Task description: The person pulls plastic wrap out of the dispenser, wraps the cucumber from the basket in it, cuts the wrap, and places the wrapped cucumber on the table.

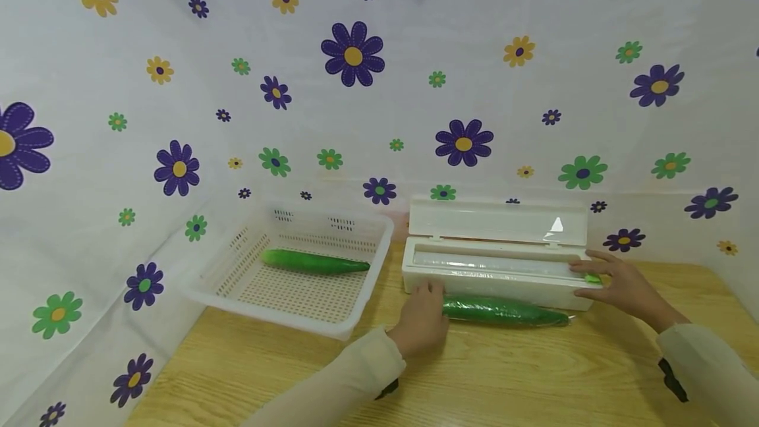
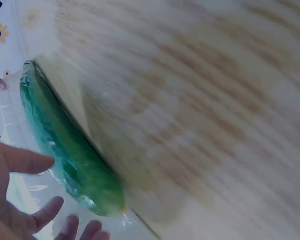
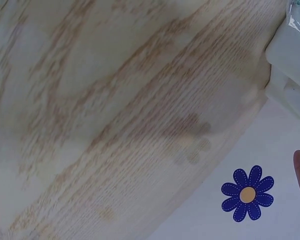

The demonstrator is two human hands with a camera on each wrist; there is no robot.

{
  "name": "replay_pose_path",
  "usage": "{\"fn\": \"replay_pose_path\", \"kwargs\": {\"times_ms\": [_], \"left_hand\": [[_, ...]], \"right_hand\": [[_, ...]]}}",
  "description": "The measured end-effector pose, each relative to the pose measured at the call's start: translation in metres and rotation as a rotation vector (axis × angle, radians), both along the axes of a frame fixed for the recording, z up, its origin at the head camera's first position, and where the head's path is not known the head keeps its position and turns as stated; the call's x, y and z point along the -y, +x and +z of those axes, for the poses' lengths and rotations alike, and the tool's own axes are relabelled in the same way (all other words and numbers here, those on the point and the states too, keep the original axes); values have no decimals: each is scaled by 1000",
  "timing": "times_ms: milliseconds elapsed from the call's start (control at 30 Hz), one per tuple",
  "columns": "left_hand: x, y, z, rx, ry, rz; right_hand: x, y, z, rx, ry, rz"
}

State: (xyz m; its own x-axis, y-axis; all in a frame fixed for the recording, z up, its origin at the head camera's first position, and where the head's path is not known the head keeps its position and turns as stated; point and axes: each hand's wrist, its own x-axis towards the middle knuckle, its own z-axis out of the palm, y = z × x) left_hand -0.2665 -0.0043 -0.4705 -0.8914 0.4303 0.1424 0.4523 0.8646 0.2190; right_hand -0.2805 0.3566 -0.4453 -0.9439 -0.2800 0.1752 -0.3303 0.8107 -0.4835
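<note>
wrapped cucumber (image 1: 506, 311): 1 | beside left hand (image 1: 422, 323) | thick end nearest

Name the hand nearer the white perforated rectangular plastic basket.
Left. The left hand is just right of the basket; the right hand is farther right, at the right end of the long white plastic box.

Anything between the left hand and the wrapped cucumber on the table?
Nothing visible. The left hand is right at the left end of the wrapped cucumber. The white box stands just behind the cucumber, not between them.
</note>
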Motion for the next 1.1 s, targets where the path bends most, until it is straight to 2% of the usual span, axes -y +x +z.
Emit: {"fn": "replay_pose_path", "kwargs": {"times_ms": [100, 167, 233, 333, 433, 533, 600, 700, 867, 933, 1100], "left_hand": [[-11, 0, 8, -125, -27, -10], [-27, -2, 18, -210, -50, -46], [-49, -6, 33, -255, -55, -103], [-87, -14, 51, -239, -63, -178], [-126, -23, 59, -176, -77, -214], [-160, -31, 60, -130, -97, -210], [-180, -35, 59, -132, -95, -209], [-198, -39, 58, -168, -120, -200], [-215, -42, 56, -182, -199, -165], [-220, -42, 54, -158, -204, -143], [-229, -44, 48, -156, -221, -115]], "right_hand": [[-1, 0, 0, -3, 13, -2], [-2, 1, 2, -4, 19, -7], [-4, 2, 2, -8, 22, -10], [-5, 1, 2, -22, 24, -10], [-4, -1, 0, -32, 31, -7], [-3, -2, -2, -25, 31, -16], [-4, -2, -2, -14, 22, -24], [-1, -3, -2, -6, 5, -24], [-1, -3, 0, 0, -12, -13], [-1, -2, 1, 12, -17, -16], [-2, -1, 2, 42, -20, -38]]}}
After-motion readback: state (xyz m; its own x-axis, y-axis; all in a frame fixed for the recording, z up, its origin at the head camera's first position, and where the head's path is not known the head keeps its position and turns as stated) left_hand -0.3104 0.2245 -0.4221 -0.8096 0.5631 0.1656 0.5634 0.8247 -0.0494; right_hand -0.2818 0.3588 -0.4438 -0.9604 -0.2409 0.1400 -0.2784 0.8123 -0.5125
